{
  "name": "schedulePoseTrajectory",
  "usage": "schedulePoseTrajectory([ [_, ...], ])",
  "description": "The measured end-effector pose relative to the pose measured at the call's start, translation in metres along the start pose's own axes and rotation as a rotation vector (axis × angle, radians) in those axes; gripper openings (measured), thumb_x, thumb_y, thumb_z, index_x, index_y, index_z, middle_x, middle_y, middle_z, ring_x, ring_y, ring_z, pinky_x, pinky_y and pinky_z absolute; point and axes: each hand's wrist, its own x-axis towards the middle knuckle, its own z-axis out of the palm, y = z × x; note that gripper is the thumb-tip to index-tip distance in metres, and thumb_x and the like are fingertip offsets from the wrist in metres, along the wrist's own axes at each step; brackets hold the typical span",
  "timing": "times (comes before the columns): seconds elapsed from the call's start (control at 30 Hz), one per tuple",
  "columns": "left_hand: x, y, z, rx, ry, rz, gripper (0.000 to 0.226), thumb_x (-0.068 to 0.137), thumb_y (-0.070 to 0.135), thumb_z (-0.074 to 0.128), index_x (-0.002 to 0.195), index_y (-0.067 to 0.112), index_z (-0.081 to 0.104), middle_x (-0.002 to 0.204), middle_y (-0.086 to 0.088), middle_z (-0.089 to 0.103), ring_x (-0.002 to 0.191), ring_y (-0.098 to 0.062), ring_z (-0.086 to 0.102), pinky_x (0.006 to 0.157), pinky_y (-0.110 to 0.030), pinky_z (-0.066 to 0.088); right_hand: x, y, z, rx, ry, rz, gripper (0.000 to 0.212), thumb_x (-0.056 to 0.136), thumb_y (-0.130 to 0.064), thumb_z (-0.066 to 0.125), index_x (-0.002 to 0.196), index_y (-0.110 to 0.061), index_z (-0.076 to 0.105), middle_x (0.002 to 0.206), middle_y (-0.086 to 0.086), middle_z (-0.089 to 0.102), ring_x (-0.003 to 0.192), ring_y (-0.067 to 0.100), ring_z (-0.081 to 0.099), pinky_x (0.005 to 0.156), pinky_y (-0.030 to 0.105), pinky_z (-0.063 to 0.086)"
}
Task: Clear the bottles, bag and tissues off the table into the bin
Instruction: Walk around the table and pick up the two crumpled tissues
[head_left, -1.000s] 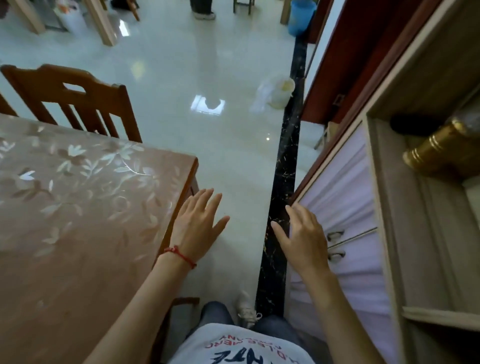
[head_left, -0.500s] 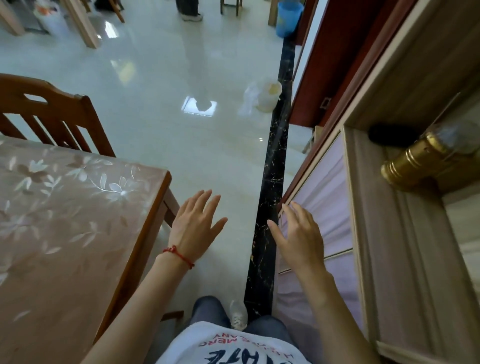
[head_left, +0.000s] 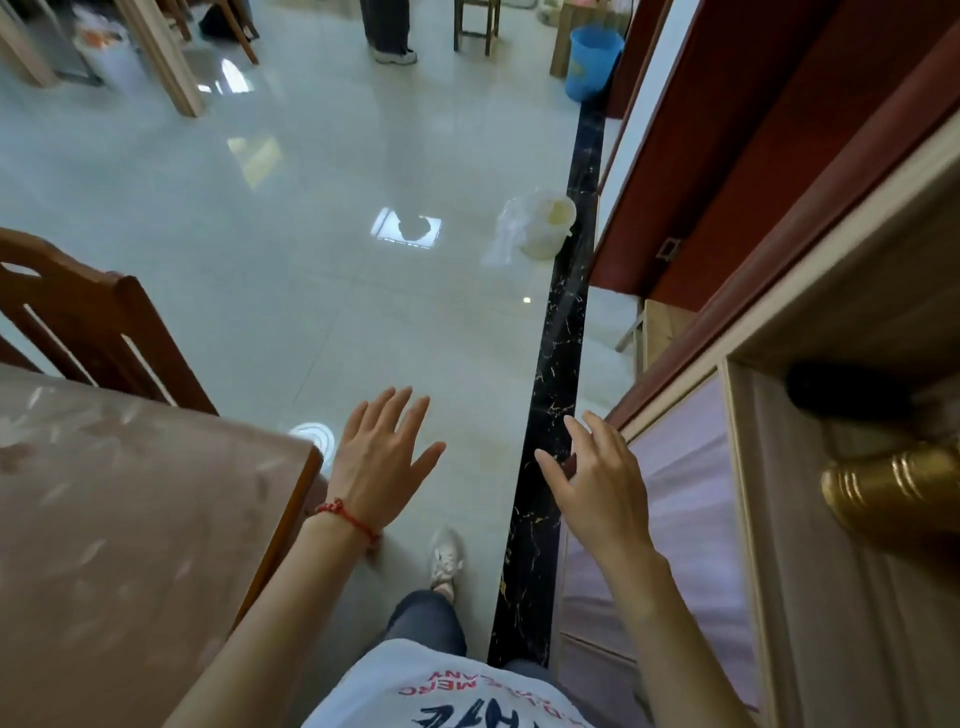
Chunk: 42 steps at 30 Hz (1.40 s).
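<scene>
My left hand (head_left: 382, 454) hovers just past the corner of the table (head_left: 130, 519), fingers spread, holding nothing; a red string circles its wrist. My right hand (head_left: 597, 480) hangs open and empty over the black floor strip, beside the pale cabinet. A small cream bin (head_left: 545, 226) lined with a clear plastic bag stands on the floor ahead, by the red wall panel. The floral tablecloth part in view carries no bottles, bag or tissues.
A wooden chair (head_left: 98, 332) stands at the table's far side. A cabinet (head_left: 691, 509) with a gold canister (head_left: 893, 491) runs along the right. Far off are a blue bucket (head_left: 592, 62), a stool, table legs and another person's feet. Glossy tiled floor lies ahead.
The view has advanced along the gap between table and cabinet: the table slid left and back, the bin looks nearer. Both hands stayed open and empty in front of me.
</scene>
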Motion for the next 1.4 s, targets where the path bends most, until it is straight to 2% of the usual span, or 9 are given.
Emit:
schedulePoseTrajectory([
  [0.17,0.08,-0.025,-0.003,-0.024,-0.033,-0.006,0.073,0.093,0.054,0.01,0.115,0.007,0.061,0.115,-0.016,0.066,0.108,-0.033,0.062,0.088,-0.047,0.05,0.083,-0.005,0.013,-0.003,-0.001,0.014,0.048,0.081,-0.032,0.068,0.117,-0.002,0.059,0.122,0.02,0.059,0.114,0.034,0.055,0.089,0.045,0.049],
  [0.33,0.151,-0.047,-0.005,-0.064,-0.019,-0.031,0.075,0.092,0.058,0.011,0.115,0.006,0.061,0.117,-0.016,0.065,0.109,-0.035,0.061,0.089,-0.049,0.049,0.157,-0.01,0.023,-0.021,-0.034,-0.013,0.049,0.084,-0.035,0.063,0.121,-0.003,0.056,0.126,0.019,0.056,0.119,0.033,0.051,0.095,0.043,0.044],
  [0.6,0.247,-0.055,0.0,-0.094,-0.004,-0.141,0.075,0.092,0.059,0.012,0.113,0.007,0.062,0.115,-0.016,0.066,0.107,-0.034,0.062,0.087,-0.048,0.05,0.271,0.002,0.041,-0.01,-0.041,-0.066,0.051,0.082,-0.04,0.053,0.116,-0.003,0.059,0.121,0.018,0.06,0.115,0.032,0.055,0.093,0.043,0.046],
  [0.73,0.299,-0.059,0.005,-0.103,0.004,-0.234,0.074,0.092,0.059,0.012,0.113,0.007,0.061,0.114,-0.016,0.066,0.106,-0.034,0.062,0.087,-0.048,0.049,0.344,0.011,0.055,-0.017,-0.065,-0.161,0.048,0.083,-0.037,0.062,0.116,-0.002,0.059,0.122,0.019,0.059,0.115,0.034,0.055,0.092,0.044,0.046],
  [0.87,0.341,-0.061,-0.003,-0.107,0.034,-0.349,0.075,0.092,0.058,0.011,0.112,0.007,0.062,0.113,-0.016,0.066,0.106,-0.035,0.063,0.086,-0.048,0.05,0.417,0.009,0.056,-0.01,-0.096,-0.282,0.052,0.085,-0.044,0.05,0.115,-0.002,0.058,0.12,0.02,0.06,0.113,0.035,0.056,0.092,0.044,0.047],
  [0.93,0.357,-0.065,-0.009,-0.111,0.058,-0.414,0.075,0.092,0.058,0.011,0.112,0.007,0.062,0.113,-0.016,0.066,0.106,-0.035,0.063,0.087,-0.048,0.05,0.449,0.005,0.058,-0.005,-0.105,-0.354,0.048,0.084,-0.039,0.059,0.114,-0.001,0.059,0.119,0.021,0.06,0.112,0.036,0.057,0.091,0.045,0.047],
  [1.0,0.368,-0.072,-0.013,-0.103,0.082,-0.48,0.076,0.092,0.058,0.01,0.112,0.007,0.062,0.113,-0.016,0.066,0.105,-0.034,0.063,0.087,-0.047,0.05,0.477,-0.002,0.062,-0.013,-0.125,-0.425,0.048,0.083,-0.037,0.061,0.115,-0.001,0.058,0.12,0.021,0.06,0.113,0.036,0.056,0.092,0.046,0.046],
  [1.2,0.371,-0.104,-0.023,-0.084,0.127,-0.672,0.073,0.093,0.056,0.013,0.114,0.005,0.061,0.113,-0.017,0.066,0.105,-0.034,0.062,0.086,-0.046,0.05,0.528,-0.048,0.085,0.038,-0.224,-0.619,0.049,0.084,-0.035,0.064,0.12,-0.002,0.056,0.125,0.02,0.057,0.117,0.035,0.053,0.094,0.046,0.045],
  [1.4,0.347,-0.15,-0.023,-0.06,0.165,-0.883,0.07,0.093,0.056,0.015,0.113,0.006,0.06,0.112,-0.017,0.065,0.103,-0.035,0.062,0.086,-0.044,0.05,0.552,-0.12,0.123,0.084,-0.29,-0.848,0.047,0.081,-0.035,0.066,0.114,-0.002,0.059,0.119,0.021,0.061,0.11,0.035,0.059,0.087,0.046,0.049],
])
